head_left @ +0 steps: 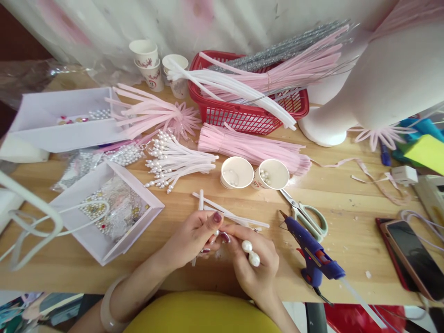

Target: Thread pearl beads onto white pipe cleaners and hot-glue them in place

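Observation:
My left hand (pixel 194 238) is closed, its thumb and fingers pinching a small white pearl (pixel 217 232). The fingertips of my right hand (pixel 258 261) meet the left ones at that pearl; this hand is closed too. Two larger white pearls (pixel 250 252) show between its thumb and forefinger. Just beyond the hands lie several loose white fuzzy stems (pixel 239 216). Two paper cups (pixel 237 172) with a few pearls inside stand farther back. A bundle of white stems tipped with pearls (pixel 182 162) rests to their left.
Right of my hands are scissors (pixel 314 222), a blue glue gun (pixel 314 249) and a phone (pixel 414 254). An open white box (pixel 138 185) of beads sits left. Behind, a red basket (pixel 239 121) holds stems, beside pink stems (pixel 249 145) and a white mannequin form (pixel 374 83).

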### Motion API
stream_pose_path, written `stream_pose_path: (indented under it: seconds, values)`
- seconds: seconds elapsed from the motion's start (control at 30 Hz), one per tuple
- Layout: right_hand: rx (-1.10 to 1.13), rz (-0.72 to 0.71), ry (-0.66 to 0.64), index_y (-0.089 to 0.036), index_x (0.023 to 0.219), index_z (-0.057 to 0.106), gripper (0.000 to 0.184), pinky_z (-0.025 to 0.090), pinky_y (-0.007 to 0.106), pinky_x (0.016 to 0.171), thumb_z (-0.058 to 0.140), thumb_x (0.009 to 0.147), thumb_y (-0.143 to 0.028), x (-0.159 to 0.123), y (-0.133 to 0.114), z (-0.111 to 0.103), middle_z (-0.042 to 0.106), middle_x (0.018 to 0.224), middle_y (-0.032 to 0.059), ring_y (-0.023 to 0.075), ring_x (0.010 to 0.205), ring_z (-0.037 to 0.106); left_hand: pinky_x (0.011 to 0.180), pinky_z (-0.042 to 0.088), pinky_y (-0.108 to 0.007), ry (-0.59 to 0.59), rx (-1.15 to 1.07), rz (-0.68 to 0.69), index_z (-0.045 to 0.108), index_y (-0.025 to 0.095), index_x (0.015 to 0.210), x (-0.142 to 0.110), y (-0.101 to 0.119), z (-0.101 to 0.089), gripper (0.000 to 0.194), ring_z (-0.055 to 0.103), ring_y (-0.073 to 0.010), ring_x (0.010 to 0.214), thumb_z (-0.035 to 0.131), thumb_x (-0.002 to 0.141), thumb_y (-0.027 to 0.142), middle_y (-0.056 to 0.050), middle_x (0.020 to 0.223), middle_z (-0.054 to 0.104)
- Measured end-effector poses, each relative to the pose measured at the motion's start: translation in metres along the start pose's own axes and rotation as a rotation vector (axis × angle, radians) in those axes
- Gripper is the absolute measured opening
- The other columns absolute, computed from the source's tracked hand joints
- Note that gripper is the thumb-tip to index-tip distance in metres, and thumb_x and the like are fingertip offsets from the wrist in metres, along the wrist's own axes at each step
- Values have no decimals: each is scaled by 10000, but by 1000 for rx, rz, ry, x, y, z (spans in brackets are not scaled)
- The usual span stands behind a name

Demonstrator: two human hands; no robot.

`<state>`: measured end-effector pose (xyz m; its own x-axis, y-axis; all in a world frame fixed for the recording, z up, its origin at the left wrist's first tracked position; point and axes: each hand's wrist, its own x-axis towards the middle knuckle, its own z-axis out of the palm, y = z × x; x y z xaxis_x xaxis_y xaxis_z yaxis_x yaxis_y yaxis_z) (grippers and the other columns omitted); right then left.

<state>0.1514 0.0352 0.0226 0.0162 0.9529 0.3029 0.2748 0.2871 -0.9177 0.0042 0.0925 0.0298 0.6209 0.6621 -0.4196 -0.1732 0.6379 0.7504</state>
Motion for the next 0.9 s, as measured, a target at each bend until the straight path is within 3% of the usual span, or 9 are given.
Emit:
stream_pose_path:
  seconds: [0.27, 0.6, 0.73, 0.9]
  values:
    - [-57, 22, 18, -268, 1020, 681, 246, 532, 152, 607, 621, 904, -59, 2, 1, 0, 775, 782, -60, 91, 579, 689, 350, 174, -165, -36, -13, -21, 412, 216, 627, 2, 3, -2, 631, 188, -38, 385, 615, 774, 795, 122, 484, 283]
    - [-88, 58, -19, -274, 1058, 644, 335, 547, 138, 701, 564, 870, -9, 0, 4, 1, 776, 843, -70, 91, 678, 724, 381, 184, -183, 14, 14, -31, 409, 221, 655, 1, 5, -1, 604, 214, -54, 427, 583, 813, 778, 115, 513, 281]
    - [-114, 34, 26, -264, 1035, 637, 302, 546, 131, 691, 556, 884, -16, 2, 4, 2, 778, 802, -69, 91, 660, 727, 430, 238, -208, 42, 51, -41, 410, 225, 702, -4, 5, 1, 553, 253, -73, 454, 472, 910, 734, 99, 506, 351]
    - [-147, 23, 60, -257, 1025, 640, 268, 548, 137, 677, 558, 897, -36, 4, 3, 2, 774, 767, -69, 95, 641, 729, 518, 297, -237, 22, 153, 7, 470, 212, 812, -10, 6, 0, 450, 319, -99, 555, 471, 972, 633, 83, 623, 397]
